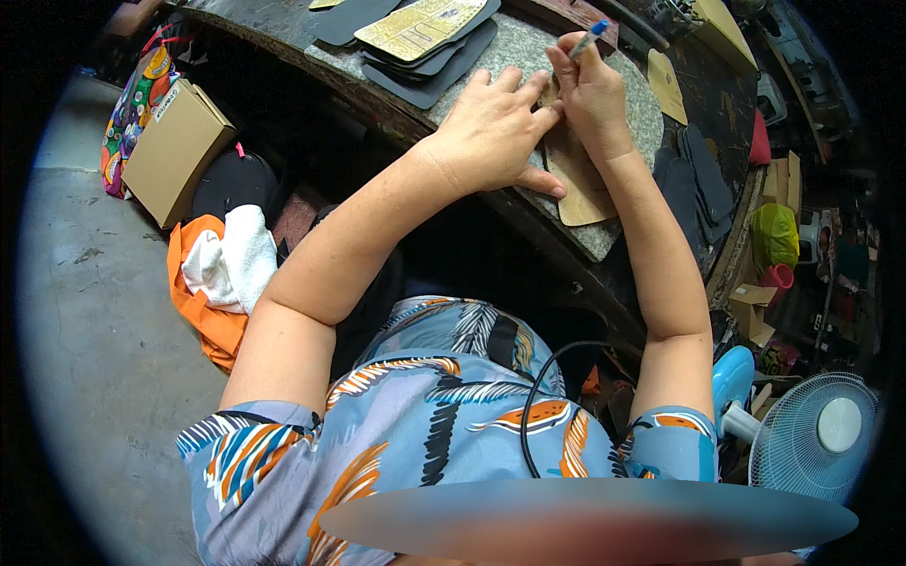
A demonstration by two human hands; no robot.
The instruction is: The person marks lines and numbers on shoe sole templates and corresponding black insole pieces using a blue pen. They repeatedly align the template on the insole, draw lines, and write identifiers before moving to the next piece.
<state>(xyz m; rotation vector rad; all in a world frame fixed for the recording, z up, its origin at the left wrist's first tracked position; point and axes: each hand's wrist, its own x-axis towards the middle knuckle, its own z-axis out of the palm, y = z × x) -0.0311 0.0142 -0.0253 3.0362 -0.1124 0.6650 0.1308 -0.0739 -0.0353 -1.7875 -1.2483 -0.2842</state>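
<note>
A tan, sole-shaped flat piece lies on a speckled stone slab at the front of the workbench. My left hand rests on its left edge, fingers spread and thumb stretched toward its near end. In my right hand is a pen with a blue end, tilted and gripped between the fingers. Its tip is hidden behind my fingers near the far part of the piece. Left of my hands sits a stack of dark sole-shaped pieces, topped by a gold patterned piece.
More dark sole-shaped pieces lie right of my right forearm, with a tan piece beyond. A white-and-blue fan stands at lower right. Left of the bench are a cardboard box and an orange bag with white cloth.
</note>
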